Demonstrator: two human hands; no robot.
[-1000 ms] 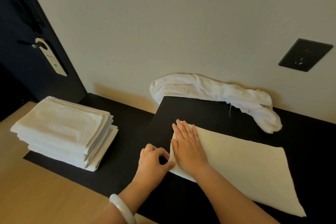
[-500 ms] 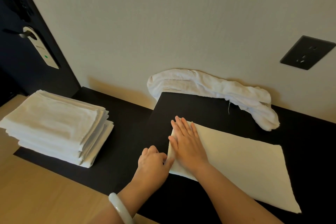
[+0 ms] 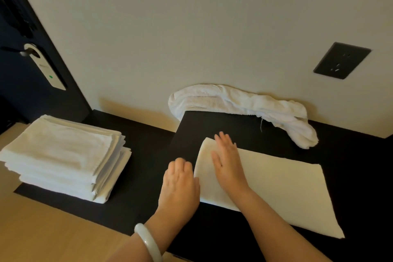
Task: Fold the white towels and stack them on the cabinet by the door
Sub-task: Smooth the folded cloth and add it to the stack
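Right hand (image 3: 226,165) flat on towel (image 3: 276,187); left hand (image 3: 180,183) beside its edge

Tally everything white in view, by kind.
Folded towel stack: 1 (layers too close to count)
Flat towel: 1
Bunched towel heap: 1
Door tag: 1
Bracelet: 1
Total: 5

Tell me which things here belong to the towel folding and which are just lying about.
Job: flat towel under right hand, left hand at its edge; folded towel stack; crumpled towel by wall; black work surface.
Lying about: door hanger; wall socket; bracelet.
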